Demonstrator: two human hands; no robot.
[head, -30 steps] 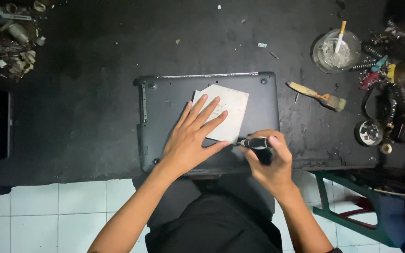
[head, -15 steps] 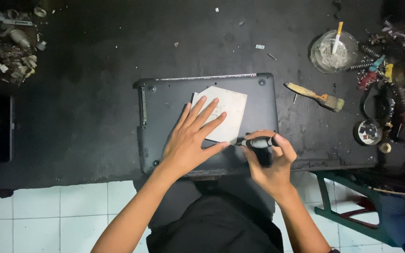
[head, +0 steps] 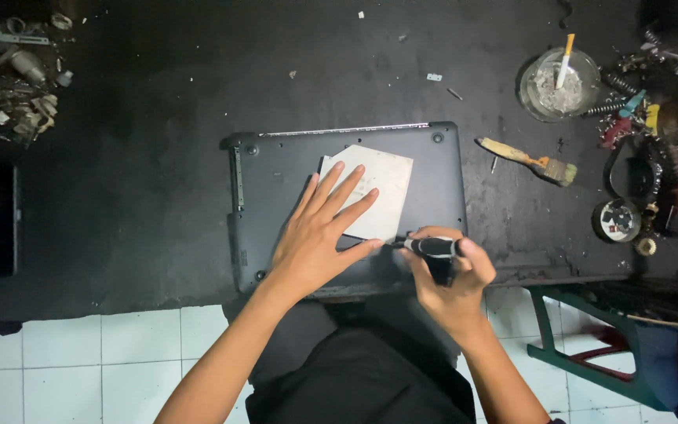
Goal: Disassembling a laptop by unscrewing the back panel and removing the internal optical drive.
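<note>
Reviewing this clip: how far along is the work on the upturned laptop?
Done: the laptop lies base-up on the dark table. In hand: the left hand presses the base beside a white sheet; the right hand holds a screwdriver against it. Left: the base cover is still on.

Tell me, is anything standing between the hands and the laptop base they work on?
Partly. A pale square sheet lies under the left hand, between its fingers and the laptop base. The right hand holds a black tool against the base; nothing visible blocks it.
</note>
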